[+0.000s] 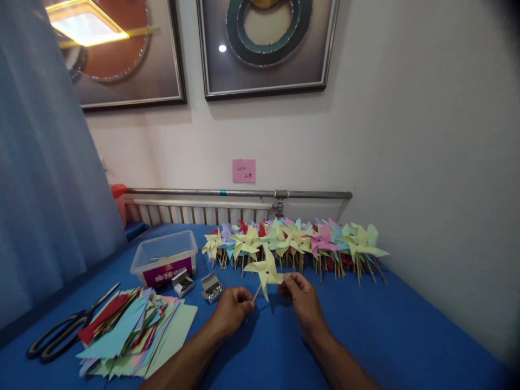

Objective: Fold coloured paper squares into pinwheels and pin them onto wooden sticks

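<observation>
A pale yellow paper pinwheel with a small metal pin at its centre is held up between my two hands, over the blue table. My left hand pinches the lower end of its thin wooden stick. The fingers of my right hand close on the tip of its right-hand blade. Just behind stand many finished-looking pinwheels in yellow, pink, blue, red and purple, packed in a row with their sticks down. Left of my left hand sits a small open box of metal pins.
A second small pin box stands by a clear plastic tub with a few sticks inside. Coloured paper sheets and black-handled scissors lie at the left. A pipe and radiator run along the wall; a blue curtain hangs left.
</observation>
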Available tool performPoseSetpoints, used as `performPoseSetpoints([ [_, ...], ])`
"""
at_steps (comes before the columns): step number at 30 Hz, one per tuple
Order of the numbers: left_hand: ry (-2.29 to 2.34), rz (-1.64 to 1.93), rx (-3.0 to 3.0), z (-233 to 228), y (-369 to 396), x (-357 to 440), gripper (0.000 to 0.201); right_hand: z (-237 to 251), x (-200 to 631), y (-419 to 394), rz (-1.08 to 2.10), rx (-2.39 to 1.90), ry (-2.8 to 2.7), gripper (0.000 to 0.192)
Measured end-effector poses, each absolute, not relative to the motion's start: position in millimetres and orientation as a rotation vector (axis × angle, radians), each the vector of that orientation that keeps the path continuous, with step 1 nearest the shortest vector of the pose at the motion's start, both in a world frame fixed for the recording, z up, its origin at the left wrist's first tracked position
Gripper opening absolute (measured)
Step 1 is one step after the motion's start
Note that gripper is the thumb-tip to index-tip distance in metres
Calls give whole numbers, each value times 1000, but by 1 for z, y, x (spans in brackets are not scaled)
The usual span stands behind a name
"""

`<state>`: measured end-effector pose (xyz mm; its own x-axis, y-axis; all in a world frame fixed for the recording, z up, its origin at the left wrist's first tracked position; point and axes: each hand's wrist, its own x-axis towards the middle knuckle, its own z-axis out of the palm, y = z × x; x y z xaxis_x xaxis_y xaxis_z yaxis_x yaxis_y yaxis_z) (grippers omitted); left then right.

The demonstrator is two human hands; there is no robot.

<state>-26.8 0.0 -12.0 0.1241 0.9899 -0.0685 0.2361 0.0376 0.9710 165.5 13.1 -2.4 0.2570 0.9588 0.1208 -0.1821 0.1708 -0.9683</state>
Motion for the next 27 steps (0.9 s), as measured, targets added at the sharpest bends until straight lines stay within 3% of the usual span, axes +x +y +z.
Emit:
performPoseSetpoints([
  [12, 1289, 1029, 1305, -6, -2, -27, 10, -12, 148, 6, 1209, -1062, -985, 35],
  [27, 1343, 995, 1463, -18, 3, -28, 5, -2, 153, 5, 1096, -1075, -960, 47],
])
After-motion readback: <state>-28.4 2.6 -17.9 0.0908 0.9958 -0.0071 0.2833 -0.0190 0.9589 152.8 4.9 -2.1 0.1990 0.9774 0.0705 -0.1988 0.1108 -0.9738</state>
